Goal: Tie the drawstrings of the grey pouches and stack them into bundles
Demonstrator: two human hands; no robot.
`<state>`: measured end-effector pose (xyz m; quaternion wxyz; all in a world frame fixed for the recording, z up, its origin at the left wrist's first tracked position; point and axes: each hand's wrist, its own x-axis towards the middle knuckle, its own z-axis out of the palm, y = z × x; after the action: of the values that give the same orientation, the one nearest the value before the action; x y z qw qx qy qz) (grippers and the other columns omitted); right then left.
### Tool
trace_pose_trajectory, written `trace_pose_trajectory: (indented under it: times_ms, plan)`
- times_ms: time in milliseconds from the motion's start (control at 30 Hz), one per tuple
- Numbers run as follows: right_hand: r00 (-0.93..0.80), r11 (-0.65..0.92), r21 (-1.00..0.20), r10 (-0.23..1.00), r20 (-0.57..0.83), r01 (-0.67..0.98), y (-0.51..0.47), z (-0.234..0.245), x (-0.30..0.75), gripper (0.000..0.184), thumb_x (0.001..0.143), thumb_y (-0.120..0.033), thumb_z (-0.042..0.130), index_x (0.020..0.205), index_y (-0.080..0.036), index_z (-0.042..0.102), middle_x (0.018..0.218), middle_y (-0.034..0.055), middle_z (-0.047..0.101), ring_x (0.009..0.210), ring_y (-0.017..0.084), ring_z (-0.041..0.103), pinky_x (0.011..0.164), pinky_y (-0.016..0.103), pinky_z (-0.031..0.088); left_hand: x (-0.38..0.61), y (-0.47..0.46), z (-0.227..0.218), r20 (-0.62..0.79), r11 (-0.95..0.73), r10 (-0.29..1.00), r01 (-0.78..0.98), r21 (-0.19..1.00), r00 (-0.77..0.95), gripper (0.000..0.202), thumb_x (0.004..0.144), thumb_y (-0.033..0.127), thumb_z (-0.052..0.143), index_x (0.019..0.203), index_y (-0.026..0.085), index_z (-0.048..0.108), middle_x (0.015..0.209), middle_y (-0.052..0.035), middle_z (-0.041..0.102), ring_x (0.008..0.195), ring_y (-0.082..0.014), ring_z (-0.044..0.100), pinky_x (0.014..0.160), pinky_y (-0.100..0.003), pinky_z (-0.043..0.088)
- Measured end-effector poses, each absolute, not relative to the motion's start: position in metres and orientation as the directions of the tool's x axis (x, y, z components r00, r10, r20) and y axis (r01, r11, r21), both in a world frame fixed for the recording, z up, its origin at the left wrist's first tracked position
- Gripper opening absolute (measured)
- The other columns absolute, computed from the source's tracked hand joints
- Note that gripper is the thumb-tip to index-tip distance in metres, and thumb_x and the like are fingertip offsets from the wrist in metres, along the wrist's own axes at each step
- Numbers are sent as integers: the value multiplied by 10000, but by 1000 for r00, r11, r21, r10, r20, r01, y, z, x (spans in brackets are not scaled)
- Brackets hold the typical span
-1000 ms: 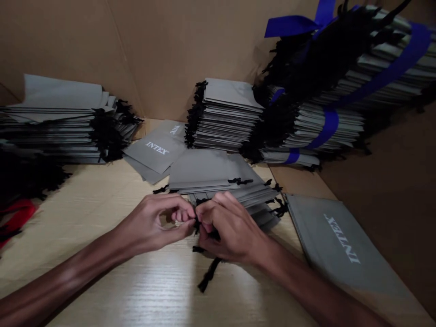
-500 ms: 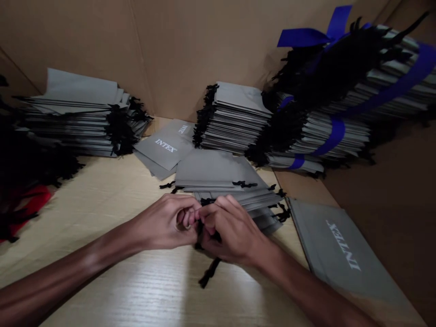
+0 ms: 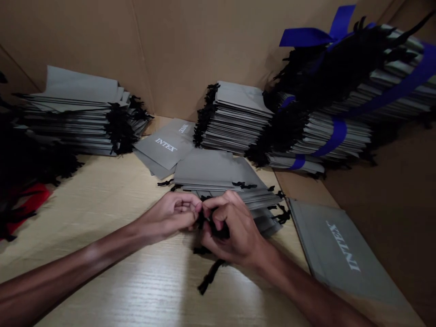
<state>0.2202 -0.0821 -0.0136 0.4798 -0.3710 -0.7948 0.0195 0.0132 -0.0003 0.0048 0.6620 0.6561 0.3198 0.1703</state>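
My left hand (image 3: 179, 211) and my right hand (image 3: 230, 227) meet over the table, both with fingers closed in a pinch. Between them is a black drawstring cord (image 3: 211, 274); its frayed, knotted end hangs down below my right hand. The part between the fingertips is mostly hidden. Just beyond my hands lie several overlapping grey drawstring pouches (image 3: 204, 168) with black cord ends poking out at their near edges. My right hand covers part of them.
A tall stack of grey pouches (image 3: 240, 95) stands at the back, another stack (image 3: 81, 86) to its left. Blue ribbon (image 3: 332, 136) ties bundles at the right. Printed flat pouches (image 3: 340, 245) lie at the right edge. Something red (image 3: 29, 206) shows under black cords at left.
My hands have shifted slightly, with the left fingers drawn more closely together and the right fingers opening a little around the black cord. The hanging cord end is slightly lower.
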Motion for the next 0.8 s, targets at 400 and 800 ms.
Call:
trace_pose_trajectory:
  times_ms: [400,800]
  plan:
    - [-331,625,-500,762,556,599,-83,3,240,232,977,-134,688,1192,-219,677,1145,82,730,1051,257,650,937,437,524,3,-1,9,197,-507,623,199,839,757,106,831,147,677,913,214,668,800,37,605,712,-136,566,661,-253,458]
    - [-361,620,-180,642,677,764,-84,-6,229,104,1056,-206,717,1148,-187,763,1095,80,813,923,263,597,763,442,470,6,5,15,-9,-229,669,218,949,743,149,903,320,739,893,216,632,816,32,589,745,-149,551,669,-254,473]
